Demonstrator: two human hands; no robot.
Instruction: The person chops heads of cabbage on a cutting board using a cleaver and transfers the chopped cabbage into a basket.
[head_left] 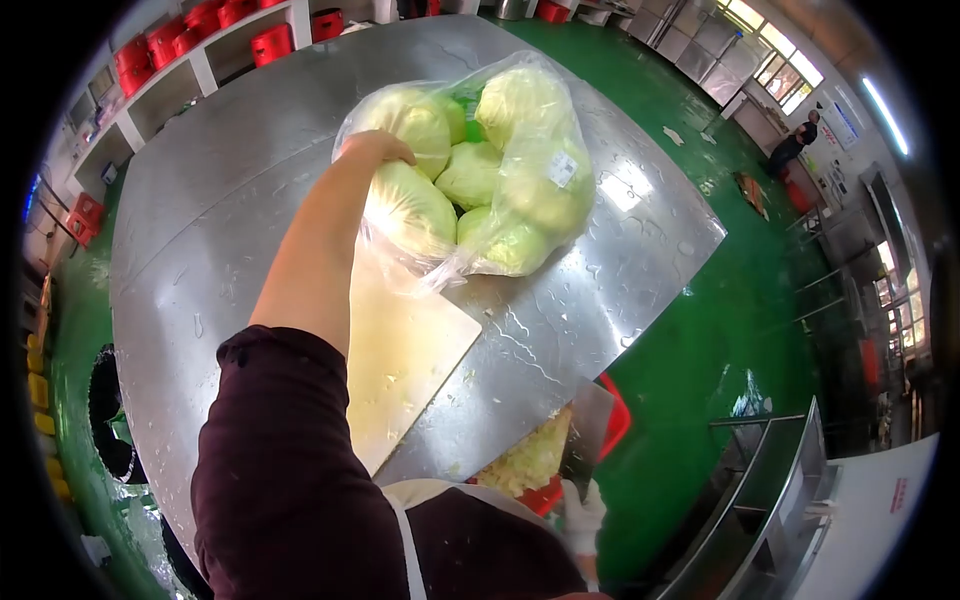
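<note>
A clear plastic bag (560,170) full of pale green cabbages lies on the steel table (240,200). My left hand (376,148) reaches to the bag's left side, bent over a cabbage (410,212); whether it grips the plastic or the cabbage is unclear. Below the bag is a cutting board (405,350) with small cabbage scraps. Low in the view my right hand (583,510), in a white glove, is closed around the lower end of a wide-bladed knife (587,430). The blade stands beside chopped cabbage (530,460) in a red container (616,420).
Wet green floor (690,350) surrounds the table. Metal racks (760,480) stand at the lower right. Red buckets (270,45) line a shelf at the upper left. A person (790,145) stands far off at the upper right.
</note>
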